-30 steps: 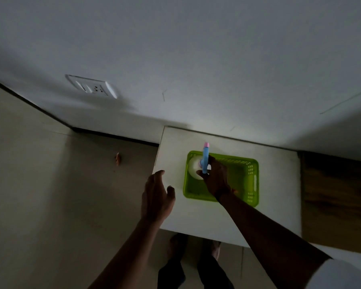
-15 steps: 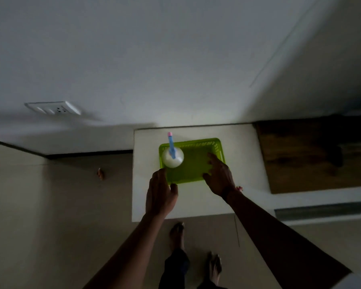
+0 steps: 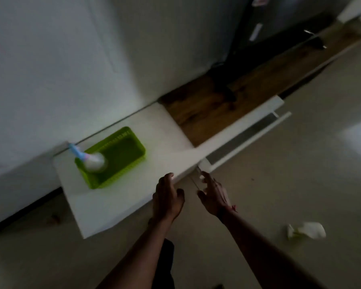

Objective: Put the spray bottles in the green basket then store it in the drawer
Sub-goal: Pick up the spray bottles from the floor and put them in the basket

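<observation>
A green basket (image 3: 121, 155) stands on the white cabinet top (image 3: 154, 130), near the wall. A white spray bottle with a blue and pink nozzle (image 3: 92, 160) stands in the basket's left end. My left hand (image 3: 167, 198) hovers at the cabinet's front edge, fingers apart, holding nothing. My right hand (image 3: 214, 193) is just right of it, fingers spread, close to the left end of a white drawer (image 3: 250, 134) that stands slightly pulled out. Neither hand touches the basket.
A dark wooden top (image 3: 227, 101) continues to the right with a dark object (image 3: 225, 88) on it. A crumpled white thing (image 3: 306, 230) lies on the floor at the right. My legs (image 3: 165, 268) show below. The view is dim and blurred.
My right hand let go of the spray bottle, which now stands in the basket. Both hands came off the basket and moved right, toward the drawer. The view swung to the right.
</observation>
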### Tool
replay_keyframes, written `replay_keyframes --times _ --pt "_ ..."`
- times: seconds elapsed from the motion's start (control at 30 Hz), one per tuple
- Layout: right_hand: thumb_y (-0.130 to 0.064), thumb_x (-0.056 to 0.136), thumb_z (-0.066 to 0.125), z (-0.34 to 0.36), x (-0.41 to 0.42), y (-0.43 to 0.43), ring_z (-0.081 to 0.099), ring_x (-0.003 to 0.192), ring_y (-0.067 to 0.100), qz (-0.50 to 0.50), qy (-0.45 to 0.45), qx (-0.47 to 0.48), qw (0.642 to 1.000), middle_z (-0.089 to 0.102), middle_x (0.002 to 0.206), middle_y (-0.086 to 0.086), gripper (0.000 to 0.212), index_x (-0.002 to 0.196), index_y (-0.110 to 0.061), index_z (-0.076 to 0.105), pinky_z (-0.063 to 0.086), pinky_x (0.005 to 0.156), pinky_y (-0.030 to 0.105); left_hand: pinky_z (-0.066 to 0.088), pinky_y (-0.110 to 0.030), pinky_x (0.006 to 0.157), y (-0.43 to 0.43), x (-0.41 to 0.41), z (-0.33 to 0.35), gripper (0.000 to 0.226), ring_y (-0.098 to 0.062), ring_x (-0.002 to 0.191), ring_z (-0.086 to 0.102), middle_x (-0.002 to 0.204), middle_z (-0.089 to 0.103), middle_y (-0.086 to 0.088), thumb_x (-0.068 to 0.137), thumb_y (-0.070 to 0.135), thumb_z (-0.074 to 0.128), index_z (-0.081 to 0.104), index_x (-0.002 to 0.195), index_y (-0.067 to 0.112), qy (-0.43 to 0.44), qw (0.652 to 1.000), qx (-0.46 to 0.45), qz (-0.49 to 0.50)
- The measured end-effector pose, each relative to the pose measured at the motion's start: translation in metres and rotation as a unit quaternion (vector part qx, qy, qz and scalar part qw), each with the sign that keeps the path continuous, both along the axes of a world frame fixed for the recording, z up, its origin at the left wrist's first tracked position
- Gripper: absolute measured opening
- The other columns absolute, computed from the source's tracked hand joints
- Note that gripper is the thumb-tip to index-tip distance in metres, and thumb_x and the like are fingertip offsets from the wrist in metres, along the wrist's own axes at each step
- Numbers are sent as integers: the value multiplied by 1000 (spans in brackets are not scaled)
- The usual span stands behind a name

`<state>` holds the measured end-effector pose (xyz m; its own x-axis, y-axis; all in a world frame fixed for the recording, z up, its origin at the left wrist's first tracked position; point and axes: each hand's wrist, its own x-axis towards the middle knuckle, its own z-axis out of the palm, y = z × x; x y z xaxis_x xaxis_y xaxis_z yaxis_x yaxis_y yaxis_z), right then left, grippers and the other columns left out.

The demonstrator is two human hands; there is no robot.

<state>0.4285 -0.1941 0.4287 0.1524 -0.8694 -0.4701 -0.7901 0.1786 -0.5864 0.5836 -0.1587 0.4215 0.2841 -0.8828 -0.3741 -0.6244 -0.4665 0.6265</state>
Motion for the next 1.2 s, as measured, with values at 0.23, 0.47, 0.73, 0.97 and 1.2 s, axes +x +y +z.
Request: replay_keyframes --times 0.23,0.47,0.73,0.97,1.2 --pt "-19 88 64 -17 -185 119 60 109 27 -159 -36 55 985 61 126 11 55 139 -20 41 51 91 40 39 -45 105 60 -175 -10 58 -29 129 45 142 48 -11 88 21 61 39 141 16 -34 990 15 -134" --pt "-22 88 64 -17 -344 244 62 104 27 -270 3 55 961 63 122 8 50 134 -18 46 49 85 35 42 -45 99 129 -334 3 54 -34 123 49 134 51 -15 85 18 63 45 136 11 -23 968 26 -247" --pt "-24 88 64 -37 -432 338 62 107 24 -346 31 121 930 63 125 9 50 134 -18 46 46 89 31 48 -43 91 179 -438 -15 52 -33 113 55 130 54 -12 82 21 60 45 132 16 -27 926 38 -376" --pt "-20 83 68 -88 -479 382 60 98 15 -451 40 166 876 63 119 2 48 127 -22 51 51 84 31 48 -43 92 180 -511 -72 53 -32 114 56 131 53 -10 81 22 60 46 132 17 -24 886 53 -460" --pt "-15 84 66 -174 -514 407 62 106 23 -512 47 214 830 64 122 4 49 130 -23 51 52 89 35 50 -45 87 182 -568 -147 52 -33 110 57 125 56 -12 81 24 60 47 130 15 -30 846 44 -531"
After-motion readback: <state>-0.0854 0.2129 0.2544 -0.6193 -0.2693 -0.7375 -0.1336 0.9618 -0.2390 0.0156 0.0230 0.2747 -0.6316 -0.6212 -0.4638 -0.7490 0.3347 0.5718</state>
